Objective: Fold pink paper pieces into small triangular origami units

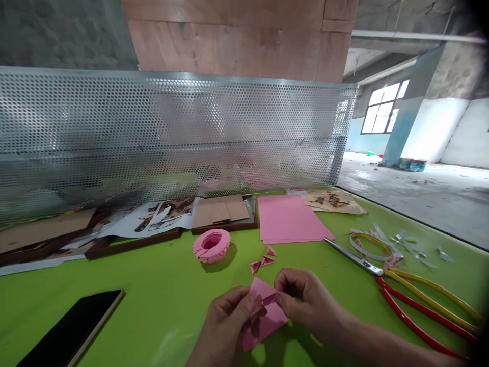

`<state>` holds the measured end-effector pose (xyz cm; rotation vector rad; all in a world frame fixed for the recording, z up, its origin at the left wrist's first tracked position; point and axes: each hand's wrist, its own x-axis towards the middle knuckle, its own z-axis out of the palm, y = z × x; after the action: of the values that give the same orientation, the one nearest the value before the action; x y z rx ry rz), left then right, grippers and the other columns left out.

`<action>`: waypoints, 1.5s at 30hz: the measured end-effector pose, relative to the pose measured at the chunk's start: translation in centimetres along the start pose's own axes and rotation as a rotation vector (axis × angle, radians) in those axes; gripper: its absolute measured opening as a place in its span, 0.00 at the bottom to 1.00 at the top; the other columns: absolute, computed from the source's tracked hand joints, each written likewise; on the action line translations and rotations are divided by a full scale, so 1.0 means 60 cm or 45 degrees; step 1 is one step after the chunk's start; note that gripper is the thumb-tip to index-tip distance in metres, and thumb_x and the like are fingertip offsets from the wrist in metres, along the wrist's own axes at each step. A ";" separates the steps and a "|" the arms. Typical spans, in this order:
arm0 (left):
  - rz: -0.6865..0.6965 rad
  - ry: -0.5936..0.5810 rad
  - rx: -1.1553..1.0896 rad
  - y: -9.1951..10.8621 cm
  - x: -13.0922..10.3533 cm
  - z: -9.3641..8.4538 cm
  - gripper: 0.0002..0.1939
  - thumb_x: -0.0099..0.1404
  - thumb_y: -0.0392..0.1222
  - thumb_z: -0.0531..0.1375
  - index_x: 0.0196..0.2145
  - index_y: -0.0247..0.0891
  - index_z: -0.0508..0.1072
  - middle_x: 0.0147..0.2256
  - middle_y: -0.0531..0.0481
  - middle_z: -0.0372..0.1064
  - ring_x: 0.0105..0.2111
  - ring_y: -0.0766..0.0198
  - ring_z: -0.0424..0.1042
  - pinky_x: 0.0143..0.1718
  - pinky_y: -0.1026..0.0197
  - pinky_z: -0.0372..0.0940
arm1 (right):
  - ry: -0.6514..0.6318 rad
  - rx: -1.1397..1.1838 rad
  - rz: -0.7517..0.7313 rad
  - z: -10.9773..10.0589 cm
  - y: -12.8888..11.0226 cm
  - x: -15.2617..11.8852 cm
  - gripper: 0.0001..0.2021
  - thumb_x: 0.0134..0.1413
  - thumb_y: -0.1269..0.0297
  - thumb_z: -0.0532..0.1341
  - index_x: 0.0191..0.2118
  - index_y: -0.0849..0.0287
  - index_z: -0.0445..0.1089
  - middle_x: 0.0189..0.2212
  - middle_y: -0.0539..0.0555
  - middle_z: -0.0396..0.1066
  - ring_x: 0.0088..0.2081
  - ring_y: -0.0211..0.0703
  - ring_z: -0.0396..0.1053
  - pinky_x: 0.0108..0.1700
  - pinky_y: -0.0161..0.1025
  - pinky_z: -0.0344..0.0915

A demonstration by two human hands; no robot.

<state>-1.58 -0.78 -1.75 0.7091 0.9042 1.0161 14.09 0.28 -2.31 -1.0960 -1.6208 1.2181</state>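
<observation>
A partly folded piece of pink paper (266, 322) is held between both hands, low in the middle of the head view. My left hand (231, 318) pinches its left side with thumb and fingers. On the right edge, the thumb and bent forefinger of my right hand (305, 300) close on a raised flap. Just beyond the hands lie several small folded pink paper triangles (268, 260). Further left stands a round, ring-shaped pink origami piece (211, 245) with a hollow centre. Part of the held paper is hidden behind my left fingers.
Large scissors (369, 265) with red and yellow handles lie at the right, beside a roll of clear tape (370, 246) and tape scraps. Pink sheets (292, 219) lie behind. A phone (72, 329) is at the left. Frames with papers line a perforated metal screen (183, 132).
</observation>
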 end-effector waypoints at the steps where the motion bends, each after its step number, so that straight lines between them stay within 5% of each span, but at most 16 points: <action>1: 0.012 -0.020 0.023 0.000 0.000 -0.001 0.08 0.48 0.41 0.67 0.25 0.32 0.78 0.20 0.49 0.71 0.22 0.66 0.67 0.27 0.63 0.62 | -0.007 0.002 -0.005 0.000 0.001 -0.001 0.07 0.45 0.77 0.54 0.21 0.61 0.59 0.17 0.45 0.56 0.20 0.31 0.52 0.21 0.30 0.50; 8: -0.009 0.042 0.033 0.002 0.004 -0.011 0.06 0.48 0.39 0.67 0.24 0.32 0.77 0.19 0.51 0.69 0.20 0.69 0.64 0.26 0.64 0.64 | -0.036 0.021 -0.103 -0.005 -0.003 -0.004 0.08 0.55 0.68 0.54 0.26 0.63 0.64 0.20 0.49 0.62 0.23 0.35 0.59 0.24 0.31 0.56; 15: 0.078 0.073 -0.061 0.004 0.001 -0.004 0.06 0.47 0.38 0.68 0.19 0.33 0.75 0.15 0.53 0.65 0.20 0.69 0.65 0.24 0.68 0.63 | 0.146 -0.713 -0.874 -0.024 -0.006 -0.011 0.07 0.52 0.75 0.56 0.36 0.58 0.66 0.34 0.53 0.66 0.35 0.39 0.65 0.36 0.35 0.61; 23: 0.037 -0.057 -0.012 0.003 -0.004 -0.002 0.09 0.50 0.39 0.66 0.18 0.31 0.73 0.15 0.54 0.65 0.15 0.74 0.58 0.18 0.70 0.53 | 0.306 -1.162 -1.221 -0.023 0.005 -0.014 0.03 0.54 0.69 0.58 0.33 0.55 0.69 0.33 0.52 0.67 0.34 0.40 0.65 0.35 0.37 0.59; 35: 0.045 -0.096 0.136 0.015 -0.013 0.015 0.12 0.46 0.44 0.67 0.17 0.31 0.75 0.14 0.55 0.61 0.16 0.73 0.54 0.21 0.67 0.53 | 0.116 -1.202 -1.099 -0.029 -0.007 -0.024 0.04 0.53 0.70 0.57 0.35 0.55 0.67 0.35 0.54 0.68 0.34 0.41 0.65 0.37 0.39 0.60; 45: 0.137 -0.103 0.310 0.013 -0.012 0.012 0.15 0.50 0.48 0.64 0.18 0.32 0.75 0.15 0.55 0.60 0.17 0.72 0.52 0.21 0.67 0.51 | 0.062 -0.571 -0.798 -0.012 -0.020 -0.022 0.05 0.47 0.76 0.58 0.28 0.60 0.67 0.34 0.54 0.64 0.35 0.39 0.65 0.37 0.34 0.62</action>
<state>-1.43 -1.19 -0.55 1.0055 0.9356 0.9733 14.98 -0.95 -1.12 -0.7596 -2.0430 0.4271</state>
